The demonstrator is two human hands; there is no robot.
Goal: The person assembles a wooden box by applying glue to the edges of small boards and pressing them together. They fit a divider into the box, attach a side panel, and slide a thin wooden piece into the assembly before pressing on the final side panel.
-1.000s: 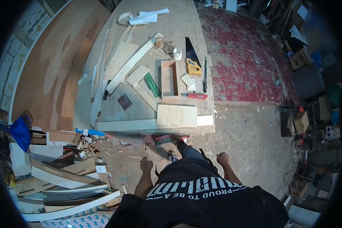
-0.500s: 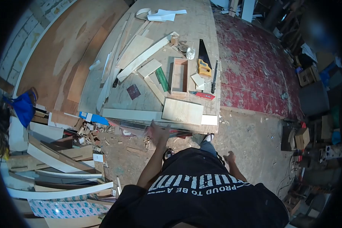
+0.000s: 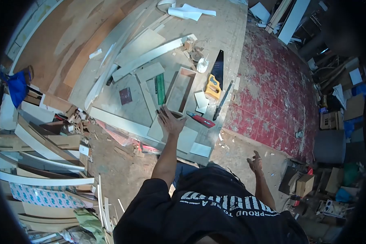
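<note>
My left hand (image 3: 171, 122) reaches over the near end of a shallow open-topped wooden box (image 3: 182, 91), fingers stretched out and apart. Whether the fingertips touch the box cannot be made out. Beneath that hand lies a pale wooden board (image 3: 187, 139), partly covered by my wrist. Just left of the box is a green strip (image 3: 160, 90), and to its right a red utility knife (image 3: 201, 119). My right hand (image 3: 255, 162) hangs in the air beside my body over the floor, fingers apart and holding nothing.
A yellow-handled saw (image 3: 214, 86), a dark slim tool (image 3: 222, 101) and a white cup-like item (image 3: 202, 65) lie on the workbench (image 3: 138, 110). A dark red square (image 3: 125, 96) and several pale boards are leftward. Curved wood pieces (image 3: 44, 177) are stacked at left.
My left hand has moved from the bench's near edge forward to the box. My right hand has moved forward and outward. The view has turned, tilting the bench.
</note>
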